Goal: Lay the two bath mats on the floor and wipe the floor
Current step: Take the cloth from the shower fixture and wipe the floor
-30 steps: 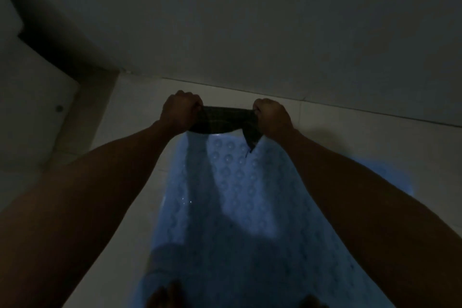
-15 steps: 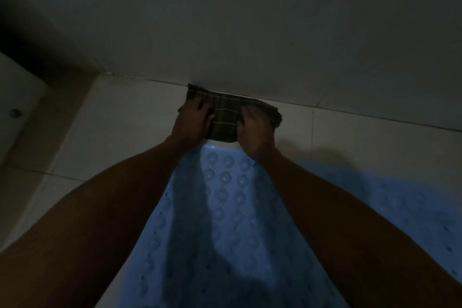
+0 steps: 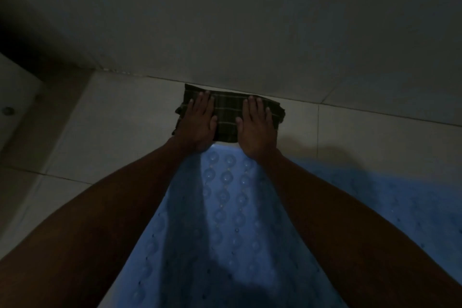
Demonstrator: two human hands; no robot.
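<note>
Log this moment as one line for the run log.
stage: wiping floor | left hand: flat on plaid cloth | right hand: flat on it | cloth: at wall base | blue mats: laid

The cloth (image 3: pixel 226 117) in the upper middle of the frame looks like woven fabric, dark with thin pale check lines, matt and slightly rumpled at its edges. The bath mat (image 3: pixel 225 220) in the lower middle looks like pale blue soft plastic or rubber, semi-glossy, its surface studded with rows of round raised suction cups and small holes. A second blue mat (image 3: pixel 405 197) at the right shows the same dotted texture, dimly. The floor (image 3: pixel 120 132) is smooth pale tile with thin grout lines and a faint sheen. The wall (image 3: pixel 250 20) across the top looks plain, matt and smooth.
</note>
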